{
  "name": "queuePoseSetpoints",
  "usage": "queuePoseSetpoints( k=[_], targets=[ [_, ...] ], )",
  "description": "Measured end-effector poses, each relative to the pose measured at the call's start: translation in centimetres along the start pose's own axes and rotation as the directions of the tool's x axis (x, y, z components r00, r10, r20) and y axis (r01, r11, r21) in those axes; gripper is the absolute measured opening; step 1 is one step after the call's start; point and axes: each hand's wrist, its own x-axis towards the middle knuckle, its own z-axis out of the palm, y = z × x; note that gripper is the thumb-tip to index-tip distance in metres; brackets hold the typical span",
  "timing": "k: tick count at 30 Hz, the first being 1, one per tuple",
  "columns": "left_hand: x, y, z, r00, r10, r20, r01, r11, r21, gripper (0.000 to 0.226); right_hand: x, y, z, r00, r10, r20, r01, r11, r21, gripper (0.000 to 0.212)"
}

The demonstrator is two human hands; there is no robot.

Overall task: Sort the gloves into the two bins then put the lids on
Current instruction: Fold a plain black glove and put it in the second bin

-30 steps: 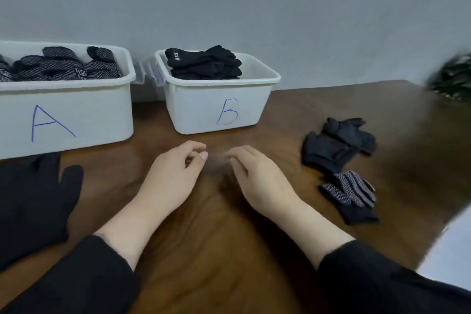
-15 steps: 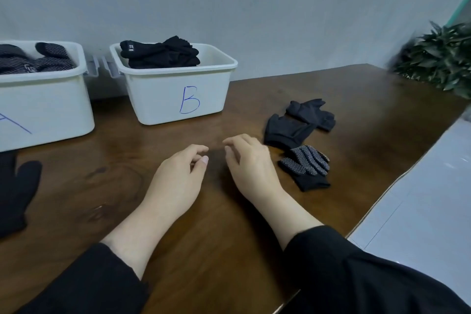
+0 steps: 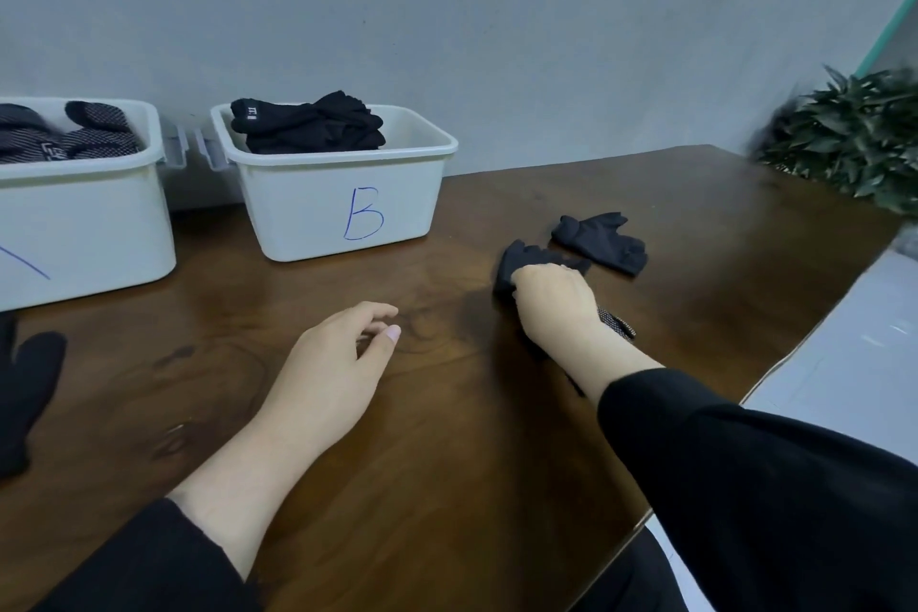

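Black knit glove [image 3: 516, 261] under right hand [image 3: 554, 301].

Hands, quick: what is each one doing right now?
Left hand: open, loosely curled, holding nothing.
Right hand: gripping a plain black glove on the table.

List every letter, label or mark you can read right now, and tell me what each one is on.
"B": blue handwriting on the front of the right bin.
A blue stroke on the left bin: cut off by the frame edge, unreadable.
Small white tag on the top black glove in the right bin: too small to read.
Pale mark on a dotted glove in the left bin: too blurred.
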Motion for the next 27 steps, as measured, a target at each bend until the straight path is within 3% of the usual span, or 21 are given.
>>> queuePoseSetpoints(
  k=[4, 9, 15, 22, 27],
  targets=[
    [-0.1, -0.3, -0.7, 0.998, 0.033, -0.05, -0.031, 0.999, 0.045, 0.028, -0.8, -4.9, 0.3, 0.988, -0.134, -0.08, 0.142, 0.984, 0.109, 0.023],
    [-1.1, -1.3, -3.3, 0.976, 0.096, -0.198, -0.066, 0.986, 0.152, 0.026, -3.6, -11.5, 2.0, 0.919, -0.303, -0.254, 0.381, 0.849, 0.366, 0.031],
    [-3.5, -4.0, -7.3, 0.972, 0.123, -0.2, -0.04, 0.926, 0.376, 0.032, -5.7, -16.4, 1.4, 0.898, -0.376, -0.228, 0.44, 0.762, 0.475, 0.039],
    [-4.3, -6.0, -9.2, 0.994, 0.043, -0.1, 0.006, 0.892, 0.451, 0.037, -7.4, -18.9, 1.2, 0.863, -0.454, -0.221, 0.494, 0.665, 0.561, 0.04],
    [-4.1, -6.2, -8.2, 0.999, 0.016, 0.05, -0.04, 0.847, 0.529, 0.041, -7.2, -17.7, 0.3, 0.867, -0.317, -0.385, 0.498, 0.594, 0.632, 0.028]
  ],
)
